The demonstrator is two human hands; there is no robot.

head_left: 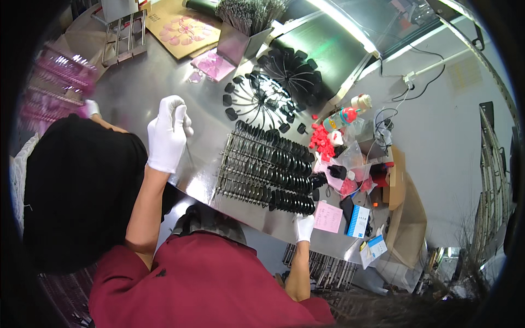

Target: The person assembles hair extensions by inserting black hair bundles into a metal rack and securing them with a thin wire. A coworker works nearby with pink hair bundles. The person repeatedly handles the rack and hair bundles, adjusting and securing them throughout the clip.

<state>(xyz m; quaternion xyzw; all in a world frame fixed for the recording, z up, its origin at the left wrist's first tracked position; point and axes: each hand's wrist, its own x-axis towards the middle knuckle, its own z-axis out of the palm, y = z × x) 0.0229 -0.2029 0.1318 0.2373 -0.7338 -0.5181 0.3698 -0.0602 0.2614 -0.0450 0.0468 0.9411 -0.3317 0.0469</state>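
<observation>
My left hand (168,134), in a white glove, is raised over the metal table, left of the rack. Its fingers are bent and pressed together, and what they hold, if anything, is too small to make out. A wire rack (265,169) stands in front of me, filled with several rows of glossy black oval pieces. My right hand (303,227), also gloved in white, grips the rack's near right corner; its fingertips are partly hidden. Just beyond the rack lie black spoked sprues (261,101) with flat pieces at their tips, and a second dark cluster (292,74).
A co-worker in a black head covering (82,191) sits close on my left, near racks of pink pieces (60,90). Red bits (322,143), a bottle (339,118), a pink paper (328,217) and a blue-white box (357,221) lie to the right. Cardboard (164,46) lies farther back.
</observation>
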